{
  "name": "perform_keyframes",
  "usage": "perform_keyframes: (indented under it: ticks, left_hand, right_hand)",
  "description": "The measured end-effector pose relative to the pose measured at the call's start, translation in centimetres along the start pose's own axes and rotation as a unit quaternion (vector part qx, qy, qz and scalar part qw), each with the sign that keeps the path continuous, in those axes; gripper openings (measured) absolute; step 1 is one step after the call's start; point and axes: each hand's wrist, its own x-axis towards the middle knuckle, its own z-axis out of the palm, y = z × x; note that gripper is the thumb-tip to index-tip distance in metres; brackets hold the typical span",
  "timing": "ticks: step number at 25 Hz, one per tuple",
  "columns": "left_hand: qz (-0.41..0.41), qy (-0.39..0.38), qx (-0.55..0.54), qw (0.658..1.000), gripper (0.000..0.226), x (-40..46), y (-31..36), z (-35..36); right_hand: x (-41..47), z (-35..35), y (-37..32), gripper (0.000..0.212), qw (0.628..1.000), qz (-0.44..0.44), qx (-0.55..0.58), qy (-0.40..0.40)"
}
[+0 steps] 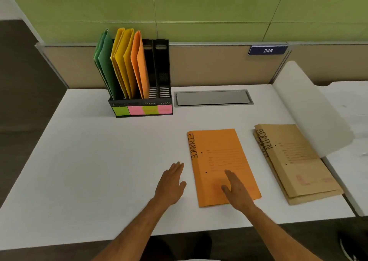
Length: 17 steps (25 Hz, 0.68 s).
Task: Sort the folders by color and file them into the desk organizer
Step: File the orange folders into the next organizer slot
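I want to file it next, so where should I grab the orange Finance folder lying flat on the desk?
Probably the orange Finance folder by its long spine edge, from the left: the left hand is open beside it, and the right hand is over the cover.

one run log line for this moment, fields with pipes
left hand: open, on desk | right hand: open, on orange folder | brown folders: stacked right | organizer: green, yellow, orange filed

The lower brown folder lies mostly hidden under the top one, and the sticky labels are unreadable.
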Motion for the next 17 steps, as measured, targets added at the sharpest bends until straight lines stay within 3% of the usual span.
perform_keyframes:
  ticks: [4, 10, 17]
  left_hand:
    - [-0.028, -0.026, -0.003, 0.999, 0.068, -0.5, 1.6, 2.9]
    - [-0.071, -0.069, -0.042, 0.994, 0.069, 0.2, 3.5, 4.8]
    - [-0.112, -0.084, -0.147, 0.979, 0.062, 0.9, 5.4, 6.6]
  right_hand:
    - [0.1, -1.0, 3.8, 0.069, 0.997, 0.044, -0.035, -0.047]
    - [0.3, -2.8, 7.7, 0.063, 0.99, 0.054, -0.122, -0.041]
    - [0.1, -3.4, 10.2, 0.075, 0.975, 0.039, -0.167, -0.142]
